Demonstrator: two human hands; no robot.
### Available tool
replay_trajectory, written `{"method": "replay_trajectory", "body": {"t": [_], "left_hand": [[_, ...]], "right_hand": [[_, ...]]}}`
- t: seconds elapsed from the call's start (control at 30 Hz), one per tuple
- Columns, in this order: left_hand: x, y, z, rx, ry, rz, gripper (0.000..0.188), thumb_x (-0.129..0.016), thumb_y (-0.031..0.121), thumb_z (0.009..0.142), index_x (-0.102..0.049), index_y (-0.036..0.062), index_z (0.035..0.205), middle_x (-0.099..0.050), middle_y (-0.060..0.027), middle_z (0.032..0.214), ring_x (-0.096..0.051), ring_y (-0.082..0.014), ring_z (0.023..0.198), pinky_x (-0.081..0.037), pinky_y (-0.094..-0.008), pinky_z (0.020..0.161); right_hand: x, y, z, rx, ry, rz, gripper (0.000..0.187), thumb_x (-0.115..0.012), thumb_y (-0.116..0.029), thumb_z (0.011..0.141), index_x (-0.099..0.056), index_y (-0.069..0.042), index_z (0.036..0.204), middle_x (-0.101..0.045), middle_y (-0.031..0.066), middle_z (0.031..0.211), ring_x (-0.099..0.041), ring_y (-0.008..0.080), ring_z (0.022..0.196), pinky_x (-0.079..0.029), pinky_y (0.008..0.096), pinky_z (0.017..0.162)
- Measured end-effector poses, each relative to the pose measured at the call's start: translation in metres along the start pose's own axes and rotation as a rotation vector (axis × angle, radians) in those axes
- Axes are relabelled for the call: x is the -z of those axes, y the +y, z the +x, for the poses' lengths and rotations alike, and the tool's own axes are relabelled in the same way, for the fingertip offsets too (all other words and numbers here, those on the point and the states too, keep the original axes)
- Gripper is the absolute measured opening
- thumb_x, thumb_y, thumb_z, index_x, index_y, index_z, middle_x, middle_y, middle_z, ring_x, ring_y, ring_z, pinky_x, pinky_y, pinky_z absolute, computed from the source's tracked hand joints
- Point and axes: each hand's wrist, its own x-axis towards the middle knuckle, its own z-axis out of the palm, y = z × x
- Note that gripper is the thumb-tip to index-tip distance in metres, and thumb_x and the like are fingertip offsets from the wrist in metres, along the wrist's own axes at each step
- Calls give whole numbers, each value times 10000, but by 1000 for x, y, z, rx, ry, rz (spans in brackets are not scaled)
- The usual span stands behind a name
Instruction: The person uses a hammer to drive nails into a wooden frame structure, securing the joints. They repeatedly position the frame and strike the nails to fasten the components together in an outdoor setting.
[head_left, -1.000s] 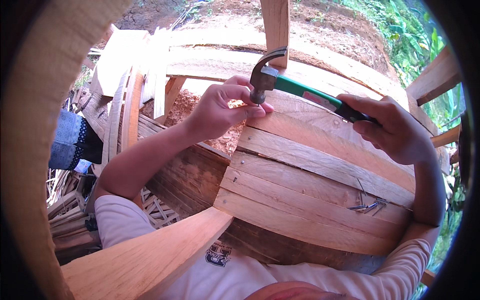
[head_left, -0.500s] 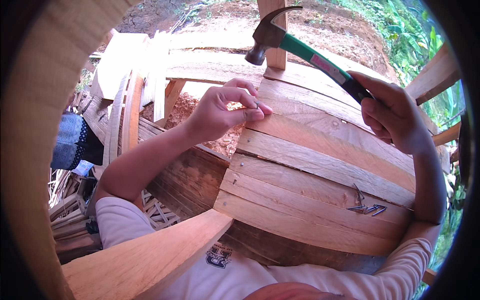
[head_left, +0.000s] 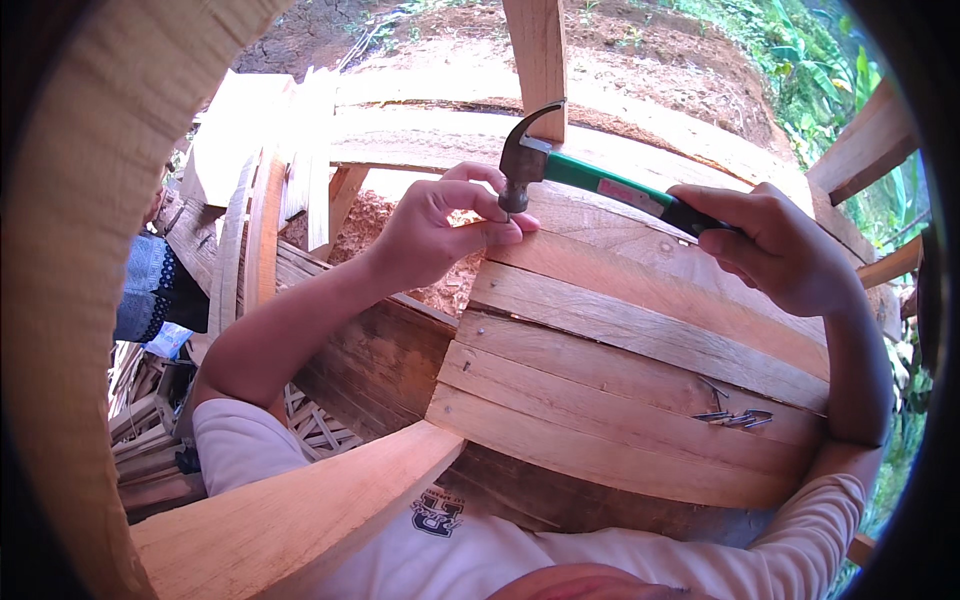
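My right hand is closed round the black grip of a claw hammer with a green handle. Its dark steel head is over my left hand, with the striking face down at the top of a nail. Thumb and forefinger of the left hand pinch that nail upright at the left end of a wooden plank; its lower part is hidden by the fingers. Several loose nails lie in a small pile on the planks, below my right forearm.
An upright post rises behind the hammer head. A thick beam slants across the lower left. Nail heads dot the planks' left ends. Scrap wood lies at the left, beside a person's patterned blue clothing.
My right hand has brought the hammer down and slightly nearer, from raised above the planks to the nail's top. The left hand keeps its pinch in nearly the same place.
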Motion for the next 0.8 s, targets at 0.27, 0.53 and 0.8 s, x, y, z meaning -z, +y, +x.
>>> {"method": "replay_trajectory", "body": {"t": [0.27,0.53,0.8], "left_hand": [[1,1,1,-6,-6,9,132,-827,87,894,-829,106,1025,-783,-20,1022,-585,-135,1173,-481,-339,1062],[21,-6,7,-95,-180,18,106,-771,66,941,-802,77,1042,-781,-26,1077,-598,-134,1148,-487,-367,1072],[14,55,-24,-186,5,670,147,-742,125,938,-692,20,848,-721,-85,854,-660,-202,825,-557,-382,813]], "right_hand": [[4,-19,2,-115,-86,47,440,-629,-138,1044,-583,-40,1471,-628,98,772,-569,168,603,-478,340,615],[17,-19,-3,-308,19,529,419,-585,-154,1073,-581,-57,1481,-536,-6,686,-477,47,519,-393,239,454],[38,-25,-5,-312,42,161,266,-588,-197,1066,-668,-35,1262,-515,-10,645,-491,53,496,-394,260,463]]}}
